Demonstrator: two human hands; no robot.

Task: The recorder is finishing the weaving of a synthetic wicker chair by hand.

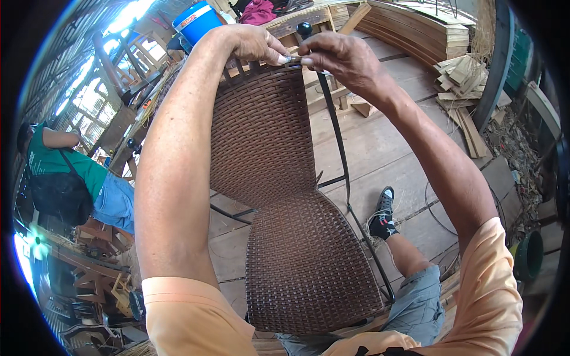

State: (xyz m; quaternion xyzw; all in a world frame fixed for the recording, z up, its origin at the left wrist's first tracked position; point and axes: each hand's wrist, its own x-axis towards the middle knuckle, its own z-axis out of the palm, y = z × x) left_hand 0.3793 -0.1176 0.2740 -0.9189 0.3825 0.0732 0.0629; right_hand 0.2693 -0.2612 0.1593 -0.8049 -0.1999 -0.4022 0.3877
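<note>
In front of me stands a brown wicker chair (261, 127), its woven seat close to my body and its woven back rising away from me. At the top right corner of the back, both my hands meet over a short dark wicker strand (295, 60). My left hand (256, 44) is closed, its thumb and fingers pinching at the strand. My right hand (345, 58) pinches the other side with thumb and forefinger, the remaining fingers curled. Fingertips hide part of the strand. A black rod with a ball knob (304, 29) stands just behind my right hand.
A blue cooler (198, 24) sits beyond my left hand. Stacked wood strips (404, 29) and loose scraps (466, 77) lie at the far right. A person in a green shirt (68, 160) is at the left. My shoe (383, 207) rests on the floor beside the chair.
</note>
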